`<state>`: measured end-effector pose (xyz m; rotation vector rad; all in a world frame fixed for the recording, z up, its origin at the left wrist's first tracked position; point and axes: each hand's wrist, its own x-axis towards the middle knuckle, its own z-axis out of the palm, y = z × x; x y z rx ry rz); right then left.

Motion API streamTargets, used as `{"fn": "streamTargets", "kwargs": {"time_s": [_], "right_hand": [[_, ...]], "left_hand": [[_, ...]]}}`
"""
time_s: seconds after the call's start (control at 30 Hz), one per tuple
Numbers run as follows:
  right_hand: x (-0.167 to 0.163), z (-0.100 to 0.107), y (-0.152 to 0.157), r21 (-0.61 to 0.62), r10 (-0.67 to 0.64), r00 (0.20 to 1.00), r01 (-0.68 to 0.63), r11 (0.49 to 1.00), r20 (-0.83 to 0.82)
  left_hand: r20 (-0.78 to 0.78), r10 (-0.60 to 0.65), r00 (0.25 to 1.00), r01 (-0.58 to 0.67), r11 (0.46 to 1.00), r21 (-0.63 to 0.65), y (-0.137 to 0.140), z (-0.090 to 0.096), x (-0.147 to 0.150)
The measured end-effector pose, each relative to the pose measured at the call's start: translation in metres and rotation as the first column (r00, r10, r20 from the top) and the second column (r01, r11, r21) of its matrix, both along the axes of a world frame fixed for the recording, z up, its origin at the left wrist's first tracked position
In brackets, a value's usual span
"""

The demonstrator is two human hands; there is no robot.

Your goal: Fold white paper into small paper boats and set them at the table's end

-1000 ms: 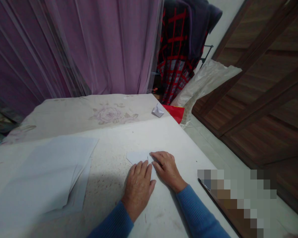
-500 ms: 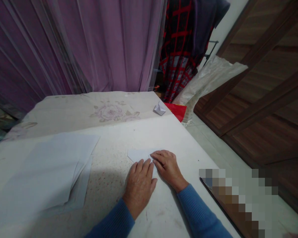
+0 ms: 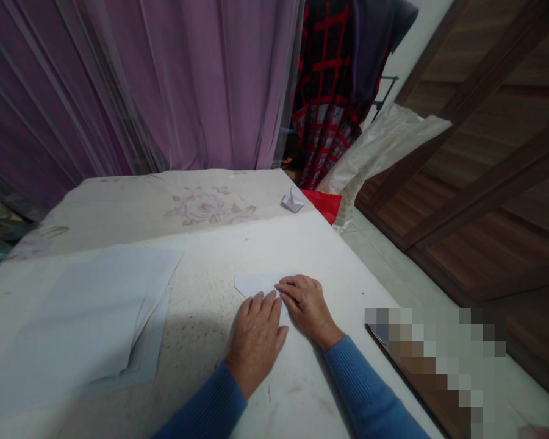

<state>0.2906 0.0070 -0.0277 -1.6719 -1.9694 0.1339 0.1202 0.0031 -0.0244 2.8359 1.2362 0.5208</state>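
White paper, one small folded piece (image 3: 255, 283), flat on the desk (image 3: 302, 244) near the right edge, pinned under both hands. Left hand (image 3: 256, 332) flat, fingers together, tips on the paper's near side; right hand (image 3: 307, 305) touching it alongside, fingers curled down onto the paper's right part. Neither clamped around anything, just pressing. Bare desk open between the hands and the far edge; little room to the right before the edge drops to tiled floor (image 3: 384, 262). One loose stack of white sheets (image 3: 86, 311) toward the left edge, well apart. One small folded paper figure (image 3: 293, 201) near the far right corner. White speckled top, floral cloth (image 3: 196, 204) across the far part. Purple curtains (image 3: 165, 79) behind; dark wooden panels (image 3: 494, 152) at right.
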Motion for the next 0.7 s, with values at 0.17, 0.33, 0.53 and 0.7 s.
{"fn": "streamTargets", "kwargs": {"time_s": [0.17,0.33,0.53,0.7], "right_hand": [[0.0012,-0.0023,0.0006,0.013,0.007,1.0,-0.007,1.0,-0.02],[0.0011,-0.0018,0.0005,0.01,0.011,1.0,-0.011,1.0,-0.021],[0.0009,-0.0017,0.0003,0.007,0.012,1.0,-0.012,1.0,-0.02],[0.0016,-0.0025,0.0002,0.003,0.007,1.0,-0.007,1.0,-0.011]], "left_hand": [[0.007,-0.001,1.0,0.001,1.0,0.014,-0.0004,-0.002,-0.0005],[0.004,0.001,1.0,-0.001,1.0,0.007,-0.0005,-0.0019,-0.0003],[0.027,-0.008,1.0,0.008,1.0,0.001,-0.0003,-0.0025,0.0002],[0.07,-0.056,0.996,0.059,0.997,-0.048,0.0086,0.0035,-0.0044]]}}
